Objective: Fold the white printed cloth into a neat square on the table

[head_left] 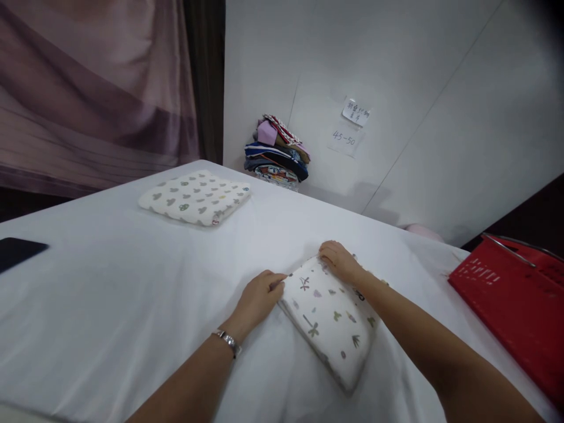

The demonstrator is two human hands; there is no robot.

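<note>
A folded white cloth with small plant and palm-tree prints (330, 317) lies at a slant on the white-covered table (176, 329). My left hand (261, 296), with a metal band on its wrist, grips the cloth's far left corner between thumb and fingers. At the far right corner, my right hand (339, 259) curls its fingers over the edge; the fingertips are partly hidden behind the fabric. Farther off to the left rests another folded white cloth with grey cloud-like prints (194, 197), apart from both hands.
A red basket (506, 299) with metal handles stands at the right edge. Beyond the table's far edge is a pile of folded fabrics (277, 153) against the wall. A dark flat object (20, 252) lies at the left. Paper signs (356, 113) hang on the wall, and a curtain (97, 82) at left.
</note>
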